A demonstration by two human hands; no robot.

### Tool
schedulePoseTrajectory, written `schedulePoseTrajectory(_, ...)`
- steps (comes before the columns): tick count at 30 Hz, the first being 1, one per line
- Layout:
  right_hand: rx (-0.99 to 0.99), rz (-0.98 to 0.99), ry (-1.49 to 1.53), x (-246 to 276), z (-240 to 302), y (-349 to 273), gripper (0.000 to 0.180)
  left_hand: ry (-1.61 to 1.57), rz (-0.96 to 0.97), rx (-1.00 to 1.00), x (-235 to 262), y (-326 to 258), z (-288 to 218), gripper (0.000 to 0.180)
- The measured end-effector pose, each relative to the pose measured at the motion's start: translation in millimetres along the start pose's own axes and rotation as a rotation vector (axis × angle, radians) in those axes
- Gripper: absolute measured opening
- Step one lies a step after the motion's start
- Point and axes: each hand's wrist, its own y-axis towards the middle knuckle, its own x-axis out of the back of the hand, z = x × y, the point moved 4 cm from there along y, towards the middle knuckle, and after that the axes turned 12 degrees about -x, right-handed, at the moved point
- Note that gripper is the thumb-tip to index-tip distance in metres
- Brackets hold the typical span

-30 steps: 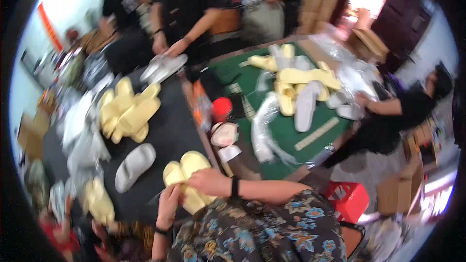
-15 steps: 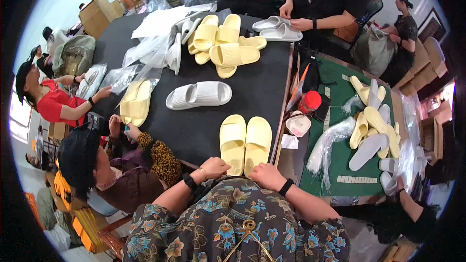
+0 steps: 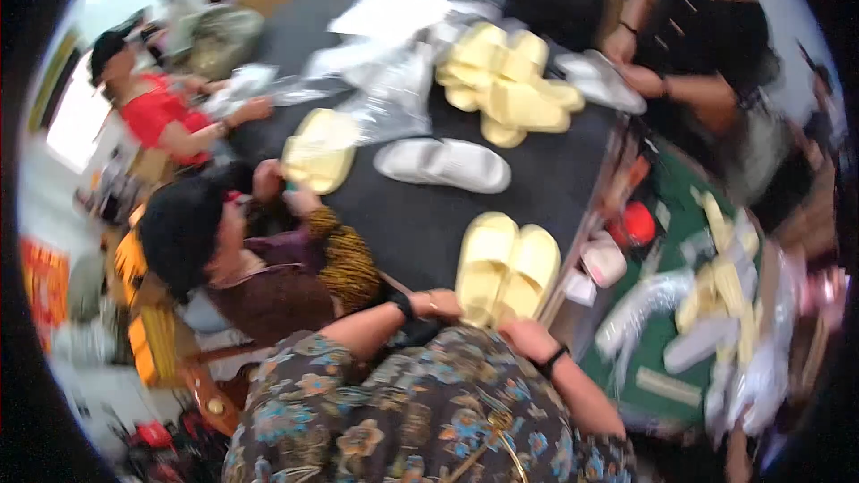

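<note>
A pair of pale yellow slippers (image 3: 506,264) lies side by side on the black table (image 3: 420,215), heels toward me. My left hand (image 3: 438,304), with a dark band at its wrist, grips the heel of the left slipper. At the heel of the right slipper is my right hand (image 3: 528,336), which also wears a dark wristband. The picture is blurred, so single fingers are hard to make out. My patterned shirt fills the lower edge.
A white slipper pair (image 3: 443,164) and a heap of yellow slippers (image 3: 506,80) lie farther back among clear plastic bags (image 3: 385,89). A seated person (image 3: 268,259) at my left holds yellow slippers (image 3: 319,150). A green table (image 3: 716,304) with more slippers stands right. Other people work around.
The view swung and tilted as my head turned. The yellow pair now lies flat on the black table before me, with both hands at its heels.
</note>
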Motion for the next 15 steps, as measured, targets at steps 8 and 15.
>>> schedulePoseTrajectory(8, 0.038, -0.013, -0.039, -4, 2, 0, 0.014, -0.308, 0.058, 0.456, 12, 7, 1, 0.019)
schedulePoseTrajectory(15, 0.018, -0.027, 0.045, 2, 14, 11, 0.018, -0.213, -0.048, 0.436, 18, 1, 16, 0.038)
